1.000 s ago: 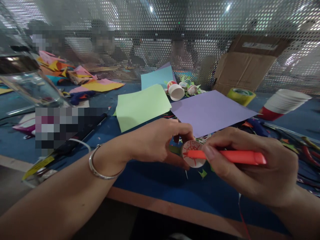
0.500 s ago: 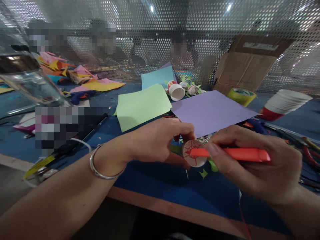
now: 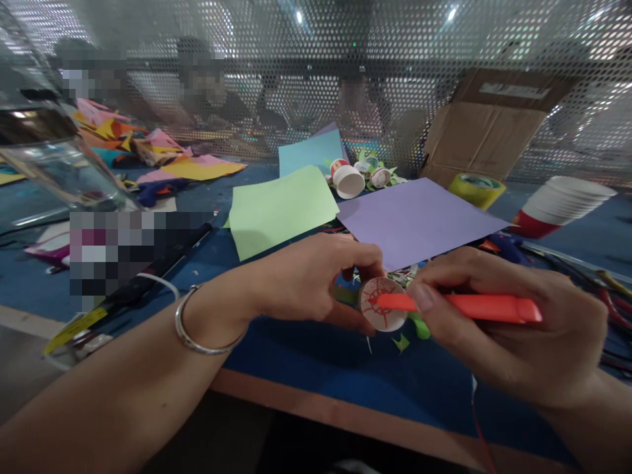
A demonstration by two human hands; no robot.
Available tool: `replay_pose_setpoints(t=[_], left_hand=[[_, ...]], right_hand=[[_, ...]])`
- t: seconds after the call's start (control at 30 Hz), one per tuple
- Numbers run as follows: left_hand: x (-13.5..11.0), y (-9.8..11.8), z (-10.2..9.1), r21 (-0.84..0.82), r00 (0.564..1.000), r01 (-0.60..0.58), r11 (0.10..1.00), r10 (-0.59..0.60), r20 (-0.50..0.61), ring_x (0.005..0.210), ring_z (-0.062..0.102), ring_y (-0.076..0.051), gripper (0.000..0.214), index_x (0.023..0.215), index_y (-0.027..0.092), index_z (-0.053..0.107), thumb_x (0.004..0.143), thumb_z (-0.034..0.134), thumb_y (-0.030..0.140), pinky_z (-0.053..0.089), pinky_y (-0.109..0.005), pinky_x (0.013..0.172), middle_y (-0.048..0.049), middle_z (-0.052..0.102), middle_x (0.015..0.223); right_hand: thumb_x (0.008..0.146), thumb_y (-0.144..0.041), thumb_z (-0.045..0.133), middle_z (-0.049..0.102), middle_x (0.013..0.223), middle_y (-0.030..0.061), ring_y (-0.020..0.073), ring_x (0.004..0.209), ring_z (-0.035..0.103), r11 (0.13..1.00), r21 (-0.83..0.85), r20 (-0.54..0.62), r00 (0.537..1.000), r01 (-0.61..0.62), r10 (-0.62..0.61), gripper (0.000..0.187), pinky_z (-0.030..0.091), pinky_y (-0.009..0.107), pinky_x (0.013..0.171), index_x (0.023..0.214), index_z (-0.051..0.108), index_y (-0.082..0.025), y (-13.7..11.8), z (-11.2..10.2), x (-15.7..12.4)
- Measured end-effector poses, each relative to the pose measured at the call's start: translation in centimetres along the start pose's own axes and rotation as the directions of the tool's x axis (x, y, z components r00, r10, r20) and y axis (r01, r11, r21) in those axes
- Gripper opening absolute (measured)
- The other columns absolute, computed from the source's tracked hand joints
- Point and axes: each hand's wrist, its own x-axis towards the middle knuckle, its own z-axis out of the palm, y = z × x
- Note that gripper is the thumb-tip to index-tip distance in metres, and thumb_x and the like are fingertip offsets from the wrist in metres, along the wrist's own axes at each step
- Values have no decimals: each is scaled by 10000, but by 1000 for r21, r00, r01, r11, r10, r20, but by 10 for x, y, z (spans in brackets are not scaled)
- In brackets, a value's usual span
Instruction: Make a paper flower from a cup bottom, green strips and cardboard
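Note:
My left hand (image 3: 309, 280) is closed around a small paper cup (image 3: 382, 304), its round white bottom turned toward me and covered with red pen lines. My right hand (image 3: 503, 326) pinches an orange-red marker (image 3: 469, 307) whose tip rests on that bottom. Both hands hover just above the blue table (image 3: 316, 362) near its front edge. A metal bangle (image 3: 195, 332) circles my left wrist.
A purple sheet (image 3: 415, 220), a green sheet (image 3: 279, 210) and a light blue sheet (image 3: 311, 153) lie behind my hands. Further back are decorated cups (image 3: 348, 181), a yellow tape roll (image 3: 476, 189), a stack of cups (image 3: 560, 204), a cardboard box (image 3: 488, 125). A glass jar (image 3: 54, 164) stands left. People sit behind the mesh screen.
The marker and my right hand have shifted slightly to the right while the tip stays on the cup bottom. My left hand has barely moved.

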Motion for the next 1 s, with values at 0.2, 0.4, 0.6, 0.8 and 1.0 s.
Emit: replay_pose_setpoints(t=[0.2, 0.4, 0.6, 0.8, 1.0], left_hand=[[1, 1, 0, 6, 1000, -13, 1000, 13, -22, 829, 575, -168, 378, 1021, 187, 675, 769, 792, 443, 403, -277, 692, -28, 670, 924], [2, 3, 0, 6, 999, -31, 999, 32, -34, 819, 576, -159, 366, 1005, 176, 675, 766, 805, 420, 401, -270, 686, -20, 677, 915], [2, 1, 1, 7, 998, -44, 999, 44, -41, 824, 582, -166, 351, 1008, 178, 683, 776, 797, 415, 399, -279, 687, -26, 688, 918], [2, 0, 2, -1, 998, -49, 999, 49, -46, 826, 588, -164, 355, 1014, 180, 678, 782, 794, 423, 404, -275, 692, -30, 693, 926], [3, 0, 2, 3, 999, -35, 999, 35, -27, 826, 581, -164, 368, 1020, 187, 670, 775, 801, 429, 403, -268, 694, -25, 679, 927]], right_hand=[[818, -98, 655, 663, 623, -72, 41, 464, 551, 999, 5, 13, 999, 32, -32, 130, 411, 185, 455, 767, 642, -216, 3, -1, 0], [817, -92, 642, 646, 618, -86, 8, 473, 531, 999, 6, 20, 999, 41, -41, 124, 407, 144, 475, 760, 638, -202, 4, -2, 0], [817, -91, 649, 666, 647, -85, 6, 503, 553, 999, 20, 18, 999, 49, -49, 118, 434, 136, 506, 769, 643, -198, 4, -1, 0], [822, -103, 659, 677, 658, -82, 13, 517, 574, 998, 27, 27, 998, 49, -49, 114, 451, 138, 518, 769, 641, -202, 4, -1, 1], [828, -83, 639, 707, 696, -73, 23, 531, 597, 997, 33, 43, 997, 70, -72, 130, 464, 150, 529, 783, 643, -205, 3, 0, 1]])
